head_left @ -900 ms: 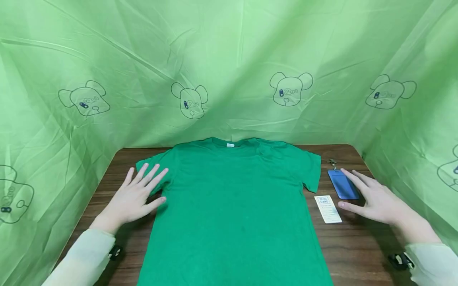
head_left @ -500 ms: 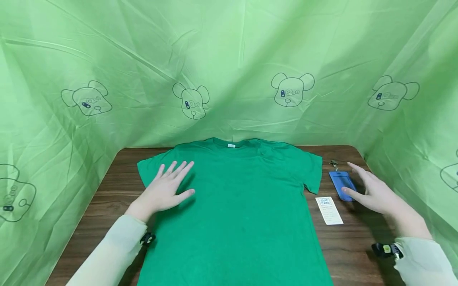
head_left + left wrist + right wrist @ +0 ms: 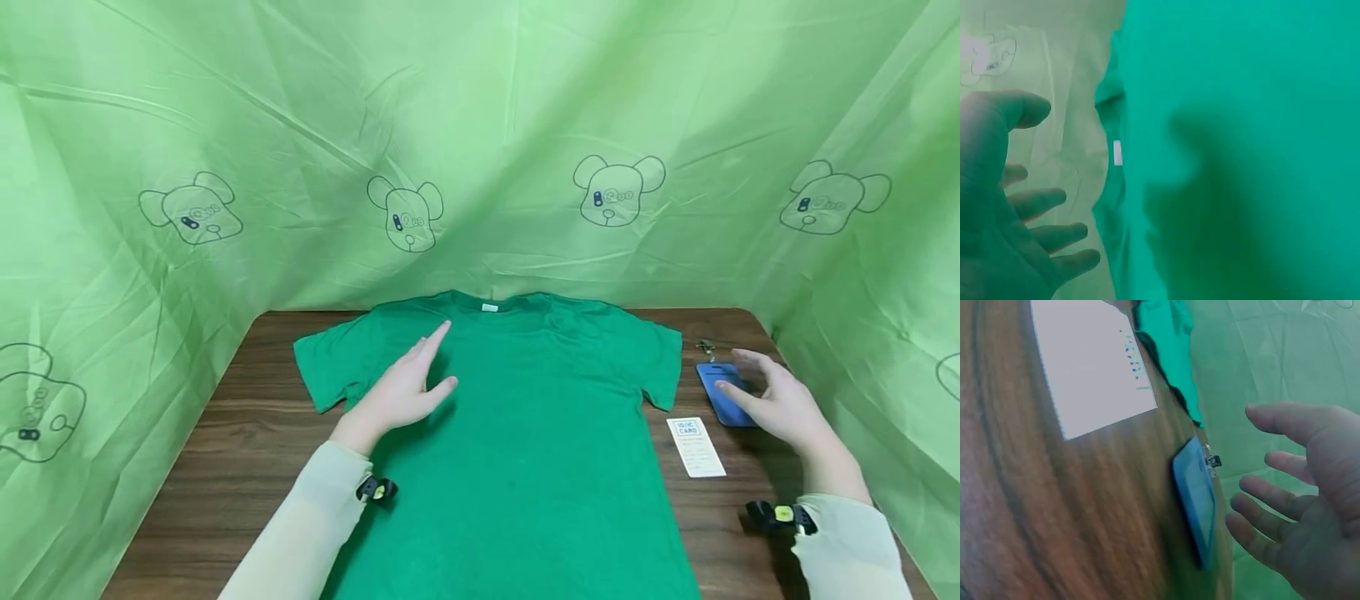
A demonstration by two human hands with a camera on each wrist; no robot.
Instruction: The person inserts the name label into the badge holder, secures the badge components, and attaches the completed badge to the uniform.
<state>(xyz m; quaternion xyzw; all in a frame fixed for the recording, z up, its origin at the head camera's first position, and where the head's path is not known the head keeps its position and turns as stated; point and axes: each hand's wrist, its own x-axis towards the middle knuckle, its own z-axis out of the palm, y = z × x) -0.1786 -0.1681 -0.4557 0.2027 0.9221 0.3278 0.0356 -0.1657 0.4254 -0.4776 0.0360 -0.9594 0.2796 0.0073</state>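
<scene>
A green T-shirt (image 3: 517,433) lies spread flat on the dark wooden table, its collar toward the far edge. Over its upper left part hovers my left hand (image 3: 401,390), fingers extended, holding nothing; its shadow falls on the cloth in the left wrist view. At the right, my right hand (image 3: 780,404) is above a blue badge holder (image 3: 722,392) with a metal clip (image 3: 705,347), fingers slightly bent and spread. The right wrist view shows the badge holder (image 3: 1194,500) apart from that hand (image 3: 1300,494). A white printed card (image 3: 696,447) lies beside the shirt.
Light green fabric (image 3: 480,150) printed with bear heads hangs behind the table and at both sides. Bare wood of the table (image 3: 225,467) shows left of the shirt. Small devices are strapped on both wrists.
My left hand has moved right, from beside the left sleeve to over the shirt's upper part. My right hand has shifted slightly and its fingers have bent more over the badge holder.
</scene>
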